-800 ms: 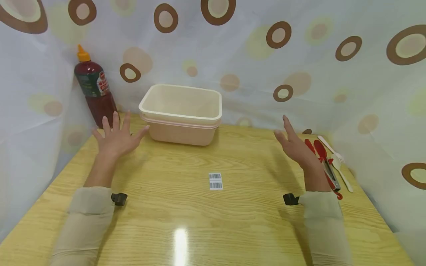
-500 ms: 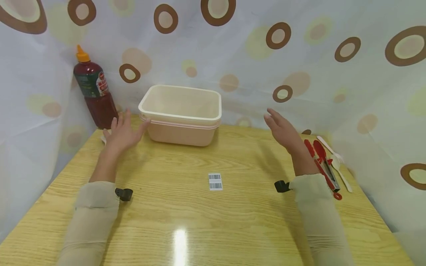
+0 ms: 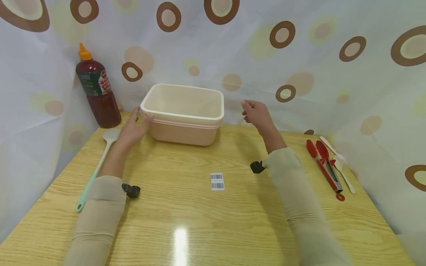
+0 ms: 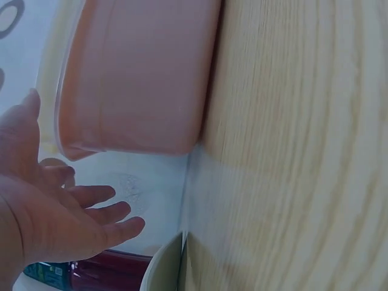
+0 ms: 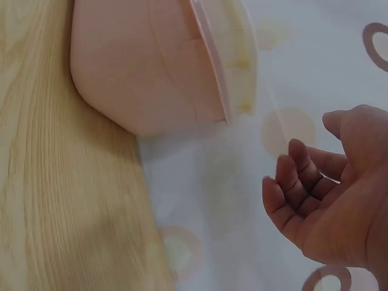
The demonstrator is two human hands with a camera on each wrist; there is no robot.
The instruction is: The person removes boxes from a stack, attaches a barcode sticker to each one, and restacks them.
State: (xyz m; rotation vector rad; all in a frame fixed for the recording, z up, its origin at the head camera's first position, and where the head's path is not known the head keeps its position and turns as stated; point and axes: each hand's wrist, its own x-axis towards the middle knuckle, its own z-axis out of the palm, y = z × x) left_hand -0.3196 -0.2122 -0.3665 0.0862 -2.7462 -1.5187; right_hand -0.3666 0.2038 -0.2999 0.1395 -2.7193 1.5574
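Note:
Two nested rectangular tubs stand at the back of the table: a cream tub (image 3: 181, 115) sits inside a pink tub (image 3: 183, 133). My left hand (image 3: 132, 131) is at their left end, fingers spread and extended in the left wrist view. Its thumb lies near the rim; whether it touches cannot be told. My right hand (image 3: 257, 115) hangs in the air to the right of the tubs, apart from them. Its fingers (image 5: 285, 197) are loosely bent and hold nothing. Under the left forearm lies a spatula (image 3: 101, 159) with a pale head and mint handle, partly covered.
A red sauce bottle (image 3: 100, 94) with an orange cap stands at the back left corner. On the right lie red tongs (image 3: 324, 164), a pale fork (image 3: 332, 149) and a pale spoon (image 3: 342, 171). A barcode label (image 3: 217, 181) is on the table (image 3: 213, 221). Patterned curtain surrounds the back.
Both hands have moved inward toward the tubs, the right one farther and with its fingers more bent. The spatula has come into view beside the left forearm. The tubs have stayed in place.

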